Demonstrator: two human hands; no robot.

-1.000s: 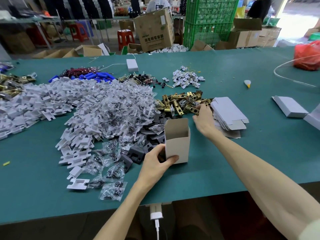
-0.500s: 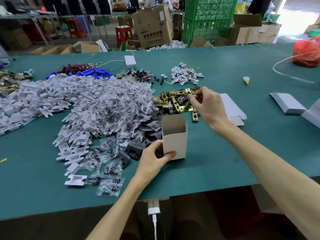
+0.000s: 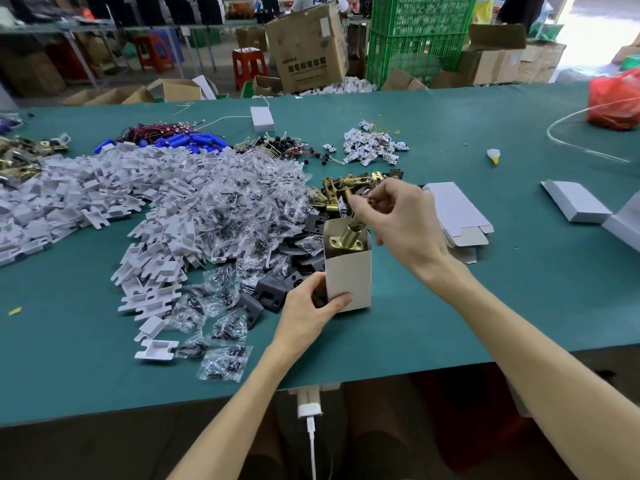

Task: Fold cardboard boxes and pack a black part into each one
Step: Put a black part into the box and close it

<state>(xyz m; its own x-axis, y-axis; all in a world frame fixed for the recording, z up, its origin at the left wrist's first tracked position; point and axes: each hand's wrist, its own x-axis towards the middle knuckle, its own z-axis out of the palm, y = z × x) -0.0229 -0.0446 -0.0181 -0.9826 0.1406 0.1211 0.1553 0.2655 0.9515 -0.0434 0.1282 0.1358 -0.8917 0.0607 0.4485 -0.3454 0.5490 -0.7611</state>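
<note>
Box [image 3: 349,271] of plain cardboard stands upright with its top open, near the front edge of the desk [image 3: 485,306]. Left hand [image 3: 308,313] grips its lower left corner, thumb across the front face. Right hand [image 3: 401,223] pinches a brass latch [image 3: 348,237] whose plate end dips into the box mouth. Black parts [image 3: 270,292] lie just left of the box, against a heap of bagged screws [image 3: 235,209]. Flat cartons [image 3: 457,213] lie farther back, beyond the right hand.
</note>
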